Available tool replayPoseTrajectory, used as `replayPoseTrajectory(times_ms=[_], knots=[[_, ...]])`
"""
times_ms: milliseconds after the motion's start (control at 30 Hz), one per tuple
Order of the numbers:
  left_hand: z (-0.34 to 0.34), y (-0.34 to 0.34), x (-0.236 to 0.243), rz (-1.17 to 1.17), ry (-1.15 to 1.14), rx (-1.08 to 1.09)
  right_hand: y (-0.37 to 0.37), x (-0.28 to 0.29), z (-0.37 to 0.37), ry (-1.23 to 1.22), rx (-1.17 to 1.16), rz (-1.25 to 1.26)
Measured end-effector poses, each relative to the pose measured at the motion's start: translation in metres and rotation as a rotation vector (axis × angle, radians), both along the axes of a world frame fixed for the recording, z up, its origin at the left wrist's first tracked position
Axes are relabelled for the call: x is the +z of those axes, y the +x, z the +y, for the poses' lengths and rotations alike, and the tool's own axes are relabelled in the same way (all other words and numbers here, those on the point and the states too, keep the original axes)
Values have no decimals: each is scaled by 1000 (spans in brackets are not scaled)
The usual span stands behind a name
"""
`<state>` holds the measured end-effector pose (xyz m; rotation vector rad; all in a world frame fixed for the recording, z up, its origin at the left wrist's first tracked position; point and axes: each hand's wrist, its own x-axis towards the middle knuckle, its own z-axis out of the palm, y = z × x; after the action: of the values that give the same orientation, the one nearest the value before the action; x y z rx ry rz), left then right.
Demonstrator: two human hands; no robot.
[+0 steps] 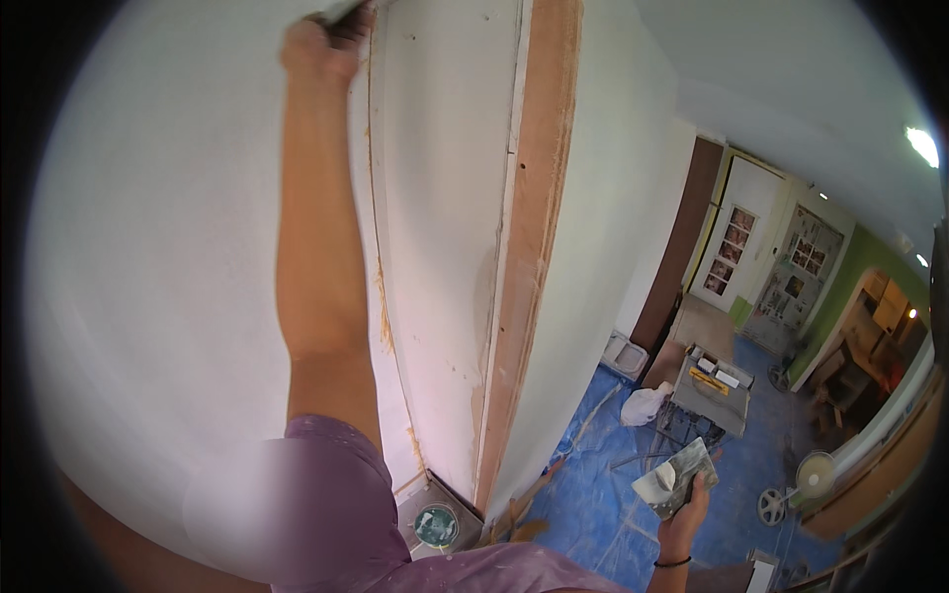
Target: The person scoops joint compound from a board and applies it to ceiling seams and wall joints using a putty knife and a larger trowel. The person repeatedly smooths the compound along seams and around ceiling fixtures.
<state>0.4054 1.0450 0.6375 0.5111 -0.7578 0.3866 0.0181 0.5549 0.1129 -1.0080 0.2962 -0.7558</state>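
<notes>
My left hand [318,54], at the end of a raised arm, grips a flat scraper [346,20] against the white wall near the upper edge of the view. Motion blur and the picture's rim hide part of that tool. Beside it runs the edge of a pale recessed panel [445,198]. Lower right, my right hand [686,514], with a dark band on the wrist, is closed on a flat rectangular metal plate [700,460]. A lump of whitish filler [660,482] lies on the plate's face.
A round tub [436,526] stands at the foot of the recess. Bare wood trim [539,198] edges the panel. Blue sheeting [593,509] covers the floor. Beyond are a work table [714,395] with small items, a white bag [647,403] and a fan [816,474].
</notes>
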Motion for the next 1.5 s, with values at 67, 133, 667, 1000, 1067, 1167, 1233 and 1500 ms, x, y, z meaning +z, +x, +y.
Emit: replayPoseTrajectory(times_ms=[67,133,667,1000,1067,1167,1233,1500], knots=[[-14,10,-21,-12,-19,25,0,7,5,4,-15,2],[-39,8,-21,-41,-63,2,0,9,8,18,-25,3],[-53,25,32,-26,-220,-169,0,0,2,59,-83,-17],[39,-85,16,-23,-222,201,3,-19,-18,89,1,9],[52,-125,-24,-293,-221,382,7,-18,-15,115,76,-29],[-25,-194,-134,-191,-216,559,4,-6,0,234,172,-47],[-76,-218,-201,3,-181,632,13,-6,9,365,256,-66],[-243,-290,-449,-610,868,236,26,20,34,689,564,-21]])
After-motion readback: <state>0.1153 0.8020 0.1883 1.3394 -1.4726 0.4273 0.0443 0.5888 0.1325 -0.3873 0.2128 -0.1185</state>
